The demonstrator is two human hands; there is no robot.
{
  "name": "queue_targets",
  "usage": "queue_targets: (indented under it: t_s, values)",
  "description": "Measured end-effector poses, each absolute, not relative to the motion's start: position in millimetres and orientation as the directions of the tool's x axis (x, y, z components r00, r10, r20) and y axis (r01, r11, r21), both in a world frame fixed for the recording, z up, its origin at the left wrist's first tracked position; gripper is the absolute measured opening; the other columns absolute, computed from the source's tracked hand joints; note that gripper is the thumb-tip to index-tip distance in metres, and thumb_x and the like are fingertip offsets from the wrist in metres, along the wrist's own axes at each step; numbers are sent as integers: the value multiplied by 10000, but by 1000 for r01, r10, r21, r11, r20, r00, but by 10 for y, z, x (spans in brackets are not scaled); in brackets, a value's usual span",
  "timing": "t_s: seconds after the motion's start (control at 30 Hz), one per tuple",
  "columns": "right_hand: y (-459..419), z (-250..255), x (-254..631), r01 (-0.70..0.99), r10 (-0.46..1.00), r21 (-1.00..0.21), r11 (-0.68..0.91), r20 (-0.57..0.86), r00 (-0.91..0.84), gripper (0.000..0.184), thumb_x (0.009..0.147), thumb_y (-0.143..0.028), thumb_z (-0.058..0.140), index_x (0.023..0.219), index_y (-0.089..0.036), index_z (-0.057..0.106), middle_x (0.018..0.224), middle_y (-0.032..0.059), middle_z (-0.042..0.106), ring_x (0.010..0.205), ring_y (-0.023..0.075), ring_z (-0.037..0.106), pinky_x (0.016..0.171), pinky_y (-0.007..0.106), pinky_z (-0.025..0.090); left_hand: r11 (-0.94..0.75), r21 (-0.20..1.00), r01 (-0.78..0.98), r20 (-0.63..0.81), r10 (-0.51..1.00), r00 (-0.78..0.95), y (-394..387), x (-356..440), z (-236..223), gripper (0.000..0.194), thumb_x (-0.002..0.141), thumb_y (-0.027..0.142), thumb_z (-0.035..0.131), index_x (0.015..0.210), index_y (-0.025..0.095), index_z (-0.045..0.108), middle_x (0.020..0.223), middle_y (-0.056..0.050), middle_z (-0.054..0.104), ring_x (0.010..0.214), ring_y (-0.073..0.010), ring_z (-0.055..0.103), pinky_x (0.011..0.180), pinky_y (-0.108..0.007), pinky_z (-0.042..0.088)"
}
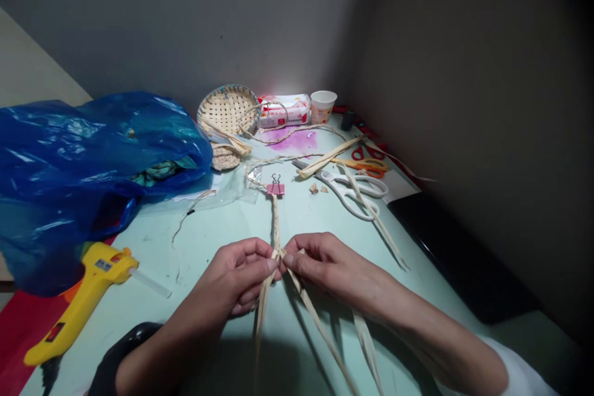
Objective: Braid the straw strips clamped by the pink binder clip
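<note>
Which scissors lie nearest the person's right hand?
The white-handled scissors: they lie closer to the right hand than the orange-handled pair and the red handles farther back.

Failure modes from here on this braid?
1. The pink binder clip might slip under a hard pull, letting the braid shift.
2. If the left grip or right grip eases, the weave at the pinch may loosen.
3. The long loose strips hanging below the hands could tangle.

One binder clip point(275, 190), one glue gun point(84, 303), one paper cup point(321, 110), one woven basket point(226, 110), one blue bag point(93, 148)
</note>
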State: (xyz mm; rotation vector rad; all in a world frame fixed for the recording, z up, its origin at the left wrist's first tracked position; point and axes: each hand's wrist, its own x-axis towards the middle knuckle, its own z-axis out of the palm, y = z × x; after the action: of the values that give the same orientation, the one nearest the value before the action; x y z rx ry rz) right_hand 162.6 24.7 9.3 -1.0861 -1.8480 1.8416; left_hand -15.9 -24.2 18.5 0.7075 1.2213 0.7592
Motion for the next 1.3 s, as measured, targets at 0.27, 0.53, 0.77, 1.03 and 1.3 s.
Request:
queue_targets:
  t_s: [0.27,0.53,0.77,1.03,1.3]
  values:
    - [268,117,1619,391,687,-918,-68,-328,-649,287,906,-363,480,808,-141,631,647,-6,471,568,90,355,485,205,267,556,830,-52,-550,829,99,-196,-134,191,202,700,318,687,765,154,588,627,19,574,388,-13,234,390,-195,98]
    - [275,128,1631,429,696,-903,-39,-332,-637,253,899,-345,483,748,-159,564,619,-20,447,561,91,354,469,213,250,569,820,-64,-566,823,56,-160,-48,197,210,700,303,688,806,182,553,608,56,516,418,-29,314,402,-179,164]
    - [288,132,1639,433,687,-901,26,-299,-663,231,885,-316,500,774,-148,614,582,-36,436,519,75,334,484,211,247,528,842,-112,-522,849,80,-177,-60,141,274,695,338,725,833,174,553,640,41,513,519,-70,437,476,-185,274]
    - [198,176,1505,556,779,-810,185,-223,-585,231,798,-391,611,763,-165,639,568,-34,495,529,91,402,502,223,264,487,862,-142,-487,873,37,-185,-23,143,231,723,337,676,774,182,511,641,41,508,532,-83,456,488,-193,274]
    - [202,174,1568,542,739,-784,303,-166,-653,262,845,-247,470,620,-150,564,529,-42,402,504,77,302,479,231,217,459,882,-104,-457,888,43,-174,-35,86,249,693,332,687,735,164,509,584,61,485,413,-23,269,406,-189,126]
